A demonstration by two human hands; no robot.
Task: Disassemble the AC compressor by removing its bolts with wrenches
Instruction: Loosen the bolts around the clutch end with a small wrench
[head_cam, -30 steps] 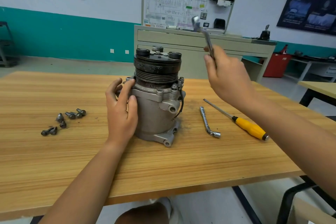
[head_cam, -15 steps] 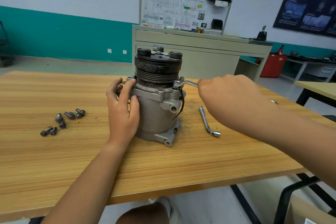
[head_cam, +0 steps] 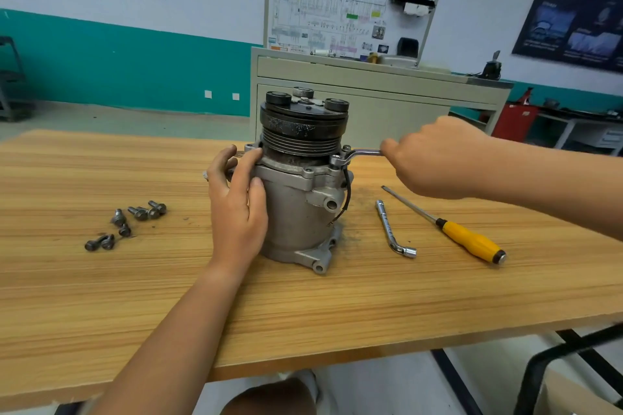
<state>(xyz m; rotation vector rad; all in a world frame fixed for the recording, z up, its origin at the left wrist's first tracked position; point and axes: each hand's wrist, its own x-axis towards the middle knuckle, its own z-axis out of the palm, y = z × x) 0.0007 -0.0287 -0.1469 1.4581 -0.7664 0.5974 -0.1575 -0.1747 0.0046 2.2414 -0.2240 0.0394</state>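
Observation:
The grey AC compressor (head_cam: 296, 209) stands upright on the wooden table (head_cam: 168, 296), its black pulley on top. My left hand (head_cam: 237, 202) grips the left side of its body just under the flange. My right hand (head_cam: 435, 158) holds a silver ring wrench (head_cam: 357, 154) level, to the right of the compressor. The wrench's ring end sits on a bolt (head_cam: 336, 159) on the flange's right side. Several removed bolts (head_cam: 128, 222) lie loose on the table to the left.
An L-shaped socket wrench (head_cam: 392, 229) and a yellow-handled screwdriver (head_cam: 465, 236) lie on the table right of the compressor. A beige training cabinet (head_cam: 371, 84) stands behind the table. Another table edge and a red bin (head_cam: 515, 121) are at the far right.
My right hand brought the wrench down from up in the air onto the flange bolt, then drew back to the right along the handle. My left hand stayed on the compressor.

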